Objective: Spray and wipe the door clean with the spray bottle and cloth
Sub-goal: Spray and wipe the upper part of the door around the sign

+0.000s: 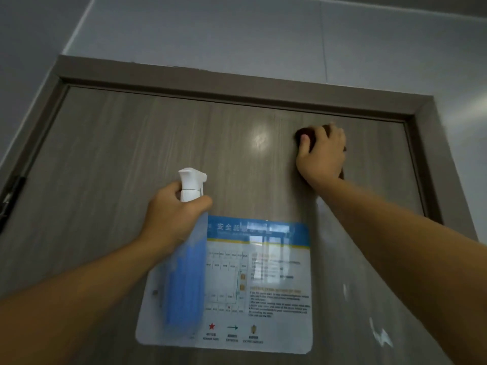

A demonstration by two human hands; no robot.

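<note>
- Head view: the door (131, 154), grey-brown with a wood grain, fills the frame, seen from below, with its frame (237, 85) across the top.
- The right hand (322, 154) presses a dark cloth (307, 133) against the door near the top right corner; the fingers curl over the cloth, which shows only at the hand's edges.
- The left hand (172, 212) holds the bottle (188, 259) by its neck, fingers wrapped round it just below the white trigger head (191, 181); the bottle hangs in front of the door, its blue body blurred.
- A notice (263, 285) with a blue header is stuck on the door, partly behind the bottle.
- A hinge (10, 198) sits at the left edge.
</note>
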